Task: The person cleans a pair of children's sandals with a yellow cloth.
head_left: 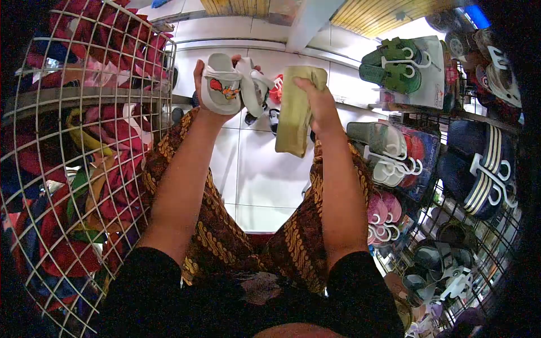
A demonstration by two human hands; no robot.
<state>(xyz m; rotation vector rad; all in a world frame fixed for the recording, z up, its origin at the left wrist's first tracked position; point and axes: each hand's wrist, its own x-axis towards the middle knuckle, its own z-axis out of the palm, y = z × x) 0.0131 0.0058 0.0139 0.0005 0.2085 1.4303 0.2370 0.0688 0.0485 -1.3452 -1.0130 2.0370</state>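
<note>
Tiled floor point(265, 174): sandals point(222, 84), perhaps cloth point(293, 112).

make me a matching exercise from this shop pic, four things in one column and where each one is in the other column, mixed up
Things
1. white sandals
2. olive cloth
3. green sandals
4. navy striped sandals

Places
a. hanging on the wire rack, far right, lower down
b. held in the left hand
c. hanging near the top of the wire rack
d. held in the right hand

Pairs: 1-b, 2-d, 3-c, 4-a
</note>
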